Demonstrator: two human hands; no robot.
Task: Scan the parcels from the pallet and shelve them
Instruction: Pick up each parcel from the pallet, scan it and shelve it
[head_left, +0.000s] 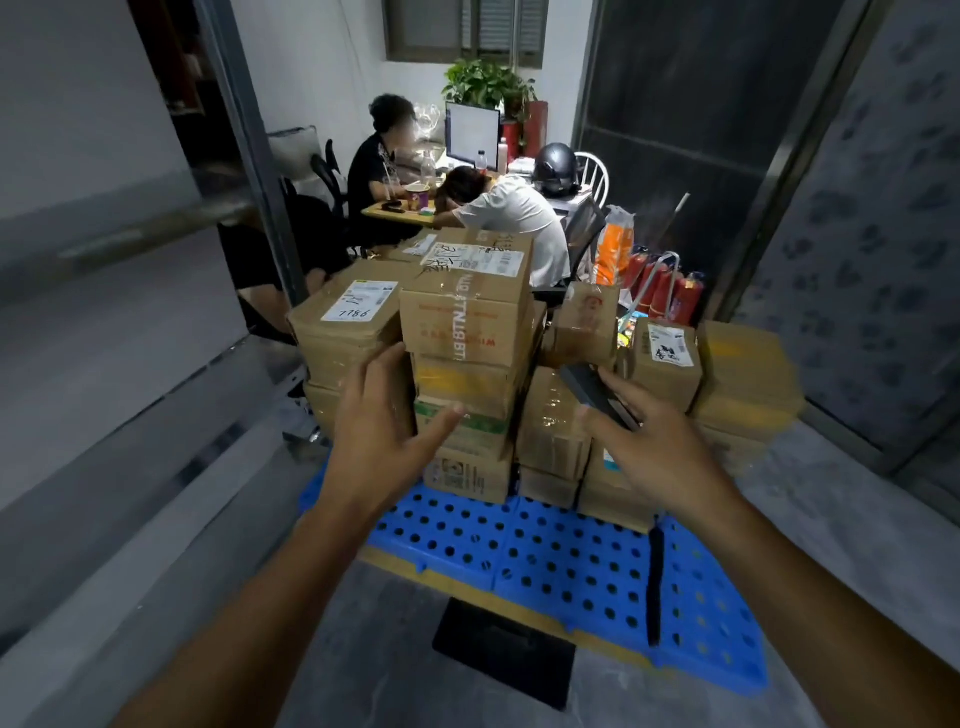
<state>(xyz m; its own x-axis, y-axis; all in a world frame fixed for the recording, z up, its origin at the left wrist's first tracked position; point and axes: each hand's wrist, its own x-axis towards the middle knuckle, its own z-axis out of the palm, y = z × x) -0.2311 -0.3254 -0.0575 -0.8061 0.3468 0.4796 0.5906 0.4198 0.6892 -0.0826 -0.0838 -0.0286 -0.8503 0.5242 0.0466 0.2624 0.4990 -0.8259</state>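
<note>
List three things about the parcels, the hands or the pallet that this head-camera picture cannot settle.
1. Head view: the scanner is mostly hidden by the right hand.
2. The label print is too small to read.
3. The pallet's far part lies under cartons.

There is one camera, worn on the person's head, standing height, tilted forward and down. It faces the pallet (571, 566) from its near edge, close enough that both forearms reach in from the bottom corners and the hands — left (382, 426) and right (657, 441) — sit mid-frame before the boxes (467, 312). The wide lens bends the walls and floor at the sides. Beyond the stack it looks on to a table (395, 213) at the far wall, well apart from the pallet.
</note>
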